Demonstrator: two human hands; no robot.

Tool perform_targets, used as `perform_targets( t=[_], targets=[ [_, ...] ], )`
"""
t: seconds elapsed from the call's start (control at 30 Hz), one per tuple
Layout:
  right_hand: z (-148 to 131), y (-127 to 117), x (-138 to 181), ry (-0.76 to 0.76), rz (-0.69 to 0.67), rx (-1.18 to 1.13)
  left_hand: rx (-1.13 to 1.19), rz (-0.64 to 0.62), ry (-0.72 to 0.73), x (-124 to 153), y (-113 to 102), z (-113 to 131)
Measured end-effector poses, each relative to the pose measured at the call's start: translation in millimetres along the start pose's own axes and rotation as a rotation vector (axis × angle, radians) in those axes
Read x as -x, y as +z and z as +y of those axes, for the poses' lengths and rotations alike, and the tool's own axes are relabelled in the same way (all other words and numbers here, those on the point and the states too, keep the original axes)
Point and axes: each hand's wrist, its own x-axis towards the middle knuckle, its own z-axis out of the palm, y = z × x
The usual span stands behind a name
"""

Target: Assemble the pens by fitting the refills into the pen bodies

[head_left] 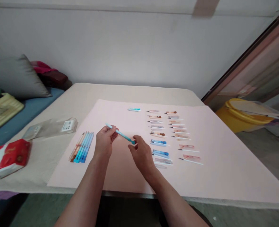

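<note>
– Pale-blue slim pen with a turquoise end: where is it, and what's the grip?

– Above the pale pink sheet on the cream-coloured bench, slanting between both hands. Left hand: grip pinches the pale half, thumb against fingers. Right hand: thumb and index finger pinch the turquoise end; how hard, I can't tell.

– Handling tips?

– From my end, I'd want the left pinch light but steady, and any right-hand force straight along the pen, no bending. I'd also mind the right wrist near the two columns of blue, brown and clear pen parts.

– Hidden or unclear?

– Right fingertips cover the turquoise tip, so I can't say whether it's a separate piece. Left hand's lower fingers curl out of sight. Clear plastic bag with a white label: print unreadable. Red-and-white soft pack: cut by the left edge.
</note>
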Motion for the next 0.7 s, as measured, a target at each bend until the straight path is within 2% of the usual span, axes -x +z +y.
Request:
perform_targets(
  t=[0.23,0.43,0.6,0.7],
  targets=[
    [-2,-5,-1,0.013,0.005,0.038,0.018,0.009,0.004,-2,-1,0],
    [-3,-7,-1,0.064,-0.076,-0.091,0.017,-0.009,0.01,0,0,3],
    [-3,-6,-2,-0.058,0.027,0.047,-0.02,-0.028,0.028,4,3,3],
    [-3,-3,-1,-0.122,0.024,0.112,-0.062,-0.086,0.033,9,9,2]
  ],
)
